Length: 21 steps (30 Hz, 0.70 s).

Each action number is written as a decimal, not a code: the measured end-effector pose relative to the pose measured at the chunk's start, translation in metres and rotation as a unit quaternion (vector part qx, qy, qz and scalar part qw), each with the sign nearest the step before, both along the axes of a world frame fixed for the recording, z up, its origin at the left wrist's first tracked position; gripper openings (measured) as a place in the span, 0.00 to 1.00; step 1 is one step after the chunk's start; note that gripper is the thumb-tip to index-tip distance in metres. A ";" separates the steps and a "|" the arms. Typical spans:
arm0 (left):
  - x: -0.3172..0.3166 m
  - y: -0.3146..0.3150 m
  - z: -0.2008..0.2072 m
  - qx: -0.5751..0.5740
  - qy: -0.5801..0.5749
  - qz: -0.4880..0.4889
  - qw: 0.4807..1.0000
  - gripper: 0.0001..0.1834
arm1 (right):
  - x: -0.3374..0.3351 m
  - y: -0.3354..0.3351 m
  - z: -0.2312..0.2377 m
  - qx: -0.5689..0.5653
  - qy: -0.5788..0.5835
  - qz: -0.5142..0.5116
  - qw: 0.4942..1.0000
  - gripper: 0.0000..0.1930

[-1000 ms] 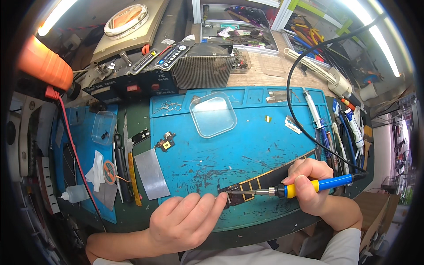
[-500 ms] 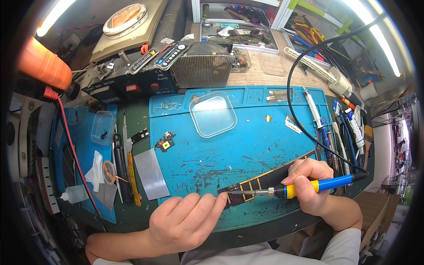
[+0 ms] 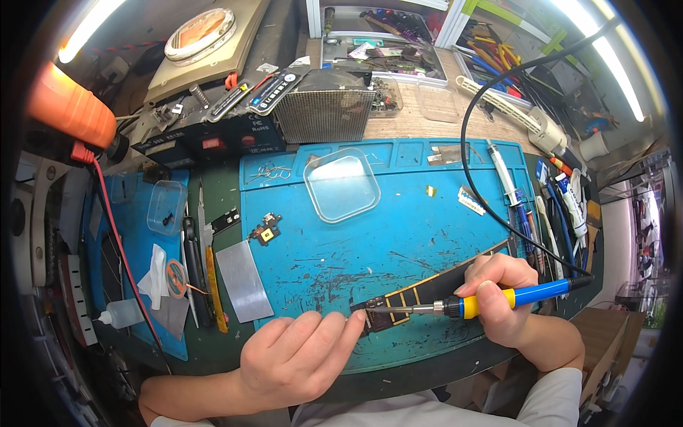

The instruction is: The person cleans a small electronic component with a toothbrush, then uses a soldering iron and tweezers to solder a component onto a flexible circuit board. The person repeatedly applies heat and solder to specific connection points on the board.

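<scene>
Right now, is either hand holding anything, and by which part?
The right hand holds a soldering iron by its yellow-and-blue handle. The left hand is by a dark circuit board; whether it grips anything is unclear.

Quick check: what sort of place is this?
Probably an electronics repair bench: a soldering iron in the right hand, a dark board at its tip, and a small circuit board on the blue mat.

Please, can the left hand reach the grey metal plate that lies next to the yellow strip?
Probably yes: the grey metal plate lies just ahead of the left hand, and nothing visible covers it or blocks the way. The hand would likely first leave the dark board.
</scene>
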<state>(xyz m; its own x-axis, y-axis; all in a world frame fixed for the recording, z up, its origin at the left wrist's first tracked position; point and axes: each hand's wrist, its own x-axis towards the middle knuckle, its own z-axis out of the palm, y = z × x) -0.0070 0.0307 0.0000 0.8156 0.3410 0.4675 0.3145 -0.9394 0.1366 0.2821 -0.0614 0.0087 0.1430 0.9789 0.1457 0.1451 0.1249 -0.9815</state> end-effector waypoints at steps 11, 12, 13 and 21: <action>0.001 0.001 0.001 0.004 0.003 -0.002 1.000 0.22 | 0.000 0.002 0.001 0.003 -0.018 0.016 1.000 0.07; 0.001 0.001 0.001 0.004 0.004 -0.002 1.000 0.22 | 0.000 0.002 0.000 0.004 -0.018 0.015 1.000 0.07; 0.000 0.001 0.002 0.007 0.014 -0.003 1.000 0.20 | 0.001 0.001 0.000 0.004 -0.020 0.015 1.000 0.07; -0.002 0.000 0.003 0.013 0.036 -0.002 0.999 0.17 | 0.000 0.002 0.000 0.001 -0.017 0.014 1.000 0.07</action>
